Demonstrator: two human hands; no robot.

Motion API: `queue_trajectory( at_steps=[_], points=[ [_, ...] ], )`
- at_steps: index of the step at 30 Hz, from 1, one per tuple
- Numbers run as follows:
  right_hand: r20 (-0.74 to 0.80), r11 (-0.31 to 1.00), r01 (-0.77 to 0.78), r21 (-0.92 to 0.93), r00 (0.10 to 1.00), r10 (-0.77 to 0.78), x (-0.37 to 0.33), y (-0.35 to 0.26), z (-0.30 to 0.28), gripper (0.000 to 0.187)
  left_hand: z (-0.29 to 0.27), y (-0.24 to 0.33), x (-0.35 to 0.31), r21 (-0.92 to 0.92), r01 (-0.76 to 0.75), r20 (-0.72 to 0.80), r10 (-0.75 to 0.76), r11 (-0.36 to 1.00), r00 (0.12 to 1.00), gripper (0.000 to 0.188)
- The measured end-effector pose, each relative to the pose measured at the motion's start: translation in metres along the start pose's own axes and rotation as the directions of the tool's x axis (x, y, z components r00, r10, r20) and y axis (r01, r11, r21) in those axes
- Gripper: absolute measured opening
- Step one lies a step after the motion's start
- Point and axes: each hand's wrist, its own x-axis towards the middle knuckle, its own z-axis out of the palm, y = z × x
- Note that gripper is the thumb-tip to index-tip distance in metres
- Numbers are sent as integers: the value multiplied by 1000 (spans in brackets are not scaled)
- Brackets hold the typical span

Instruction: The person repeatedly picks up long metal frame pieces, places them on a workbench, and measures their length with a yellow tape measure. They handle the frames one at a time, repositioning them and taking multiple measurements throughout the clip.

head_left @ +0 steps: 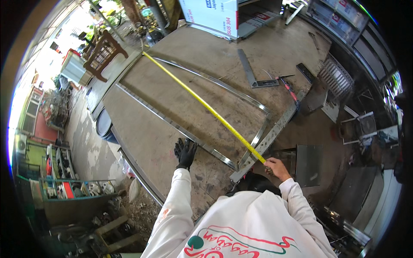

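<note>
A U-shaped frame of shiny metal bars (162, 119) lies on a large brown worktable (140, 137). Across it runs the yellow blade of a tape measure (202, 103), pulled out diagonally from the table's far left edge to the near right corner. My bare right hand (278, 169) is closed round the near end of the tape measure, just past the table's edge; its case is mostly hidden by my fingers. My left hand (186, 153), in a black glove, rests on the tabletop with fingers spread, close against the frame's left bar.
Right of the frame lie a metal square (247, 69), a red-handled tool (291, 91) and a dark flat bar (305, 73). A sheet-metal cabinet (213, 19) stands at the far side. A flat metal strip (275, 134) lines the table's near right edge. A blue drum (104, 124) stands left.
</note>
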Motion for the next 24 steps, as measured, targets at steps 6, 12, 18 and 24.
queue_trajectory(
  at_steps=[6, 12, 18, 24],
  points=[
    [163, 981, 192, 13, 968, -192, 15, -29, -40, 18, 38, 77, -30, 24, 140, -215, -132, 990, 968, 107],
    [343, 973, 144, 182, 918, -200, 40, -54, -46, 41, 39, 132, -42, -294, 425, -126, -476, 856, 871, 110],
    [394, 980, 68, 190, 909, -139, 86, -78, -45, 38, 30, 113, -18, -402, 490, -179, -591, 773, 786, 93],
    [218, 974, 225, -21, 952, -215, 147, -116, -48, 41, 24, 101, -37, -340, 462, -264, -554, 819, 789, 69]
  ],
)
